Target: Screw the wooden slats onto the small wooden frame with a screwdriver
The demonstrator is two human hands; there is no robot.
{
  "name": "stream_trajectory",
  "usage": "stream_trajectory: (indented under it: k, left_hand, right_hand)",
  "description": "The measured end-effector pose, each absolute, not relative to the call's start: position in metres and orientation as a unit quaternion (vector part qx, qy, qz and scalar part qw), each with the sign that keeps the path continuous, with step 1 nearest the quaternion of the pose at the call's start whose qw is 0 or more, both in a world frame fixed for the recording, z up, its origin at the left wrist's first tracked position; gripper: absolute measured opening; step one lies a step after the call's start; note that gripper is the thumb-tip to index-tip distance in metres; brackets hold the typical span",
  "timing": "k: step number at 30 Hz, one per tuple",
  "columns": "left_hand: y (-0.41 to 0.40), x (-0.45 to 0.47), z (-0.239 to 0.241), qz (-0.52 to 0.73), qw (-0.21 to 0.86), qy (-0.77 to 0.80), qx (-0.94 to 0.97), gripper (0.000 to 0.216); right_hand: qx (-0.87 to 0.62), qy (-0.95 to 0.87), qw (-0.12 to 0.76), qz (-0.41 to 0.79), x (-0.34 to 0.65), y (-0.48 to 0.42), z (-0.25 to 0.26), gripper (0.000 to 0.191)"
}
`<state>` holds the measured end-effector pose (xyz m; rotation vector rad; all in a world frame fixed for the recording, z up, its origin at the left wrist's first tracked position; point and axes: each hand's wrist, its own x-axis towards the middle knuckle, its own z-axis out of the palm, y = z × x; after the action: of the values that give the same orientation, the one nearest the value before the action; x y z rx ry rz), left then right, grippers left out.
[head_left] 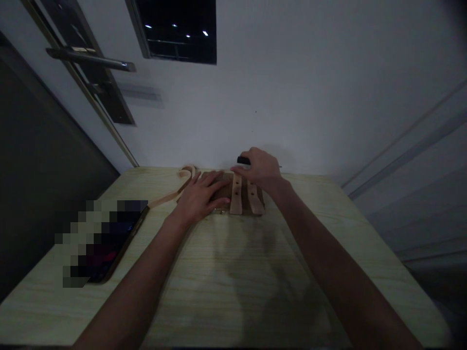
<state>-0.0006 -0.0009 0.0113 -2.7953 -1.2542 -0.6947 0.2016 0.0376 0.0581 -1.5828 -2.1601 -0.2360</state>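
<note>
My left hand [197, 197] lies with fingers spread on a brown wooden board [223, 187] near the far edge of the table. Two pale wooden pieces with drilled holes rest on the board's right part: one wooden strip [236, 201] nearer my left thumb, and a second wooden strip [254, 199] beside it. Above them my right hand [261, 167] is closed around a screwdriver with a black handle [242, 160]. The handle end points left and a thin tip shows on the right; the middle is hidden by the fingers.
A curved wooden hook piece [188, 172] lies left of the board. Further left is a phone [116, 238], partly blurred out. The pale wooden table [219, 272] meets a white door [310, 97] with a metal handle [91, 59] and a dark window [178, 29].
</note>
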Motion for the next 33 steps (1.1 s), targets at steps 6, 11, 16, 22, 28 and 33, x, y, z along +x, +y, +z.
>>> stream_trajectory:
  k: [6,11,16,22,28,33]
  left_hand:
    - [-0.035,0.029,0.029,-0.246,-0.025,-0.429,-0.869,0.065]
    - [-0.044,0.042,0.024,-0.229,-0.002,-0.477,-0.848,0.065]
    - [-0.041,0.041,0.018,-0.231,0.008,-0.487,-0.842,0.032]
    - [-0.044,0.046,0.013,-0.243,-0.002,-0.541,-0.805,0.032]
    - [-0.04,0.044,0.013,-0.24,-0.016,-0.53,-0.813,0.027]
    - [-0.038,0.042,0.011,-0.235,-0.015,-0.523,-0.819,0.027]
  right_hand:
    - [-0.584,-0.786,0.189,-0.074,0.207,0.038,0.063,0.042]
    - [-0.604,-0.773,0.185,-0.058,0.212,0.039,0.065,0.051]
    - [-0.608,-0.78,0.144,-0.021,0.214,0.04,0.065,0.047]
    - [-0.629,-0.767,0.124,-0.028,0.221,0.044,0.061,0.041]
    - [-0.634,-0.764,0.111,-0.038,0.221,0.053,0.053,0.019]
    - [-0.605,-0.784,0.138,-0.027,0.223,0.056,0.051,0.012]
